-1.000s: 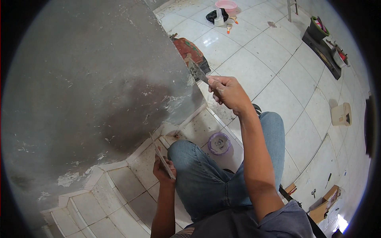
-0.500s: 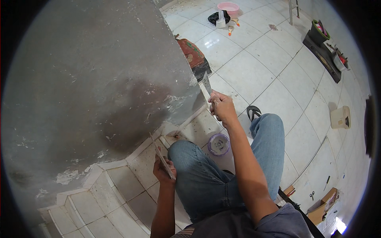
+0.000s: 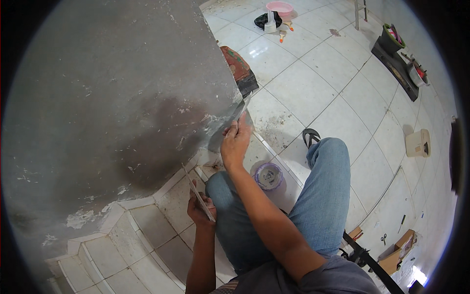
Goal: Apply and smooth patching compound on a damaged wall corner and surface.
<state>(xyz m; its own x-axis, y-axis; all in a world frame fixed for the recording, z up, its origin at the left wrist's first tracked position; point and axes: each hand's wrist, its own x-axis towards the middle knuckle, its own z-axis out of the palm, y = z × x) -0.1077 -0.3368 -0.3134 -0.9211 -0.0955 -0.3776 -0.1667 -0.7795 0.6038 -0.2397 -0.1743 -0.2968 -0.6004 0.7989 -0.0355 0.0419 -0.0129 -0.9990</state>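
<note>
Right hand (image 3: 235, 142) clamped on scraper (image 3: 243, 105), blade against wet patch at edge of grey wall (image 3: 122, 88). Left hand (image 3: 198, 208) grips flat mortar board (image 3: 198, 196) near knee. Best keep blade shallow, pressure even; bucket (image 3: 269, 176) sits close below.

The scraper (image 3: 241, 109) in the right hand (image 3: 235, 143) is largely hidden behind the fingers; its blade edge against the grey wall (image 3: 112, 88) cannot be made out. The left hand (image 3: 198, 210) covers the lower part of a flat board (image 3: 196, 193). Contents of the small tub (image 3: 268, 176) are indistinct.
</note>
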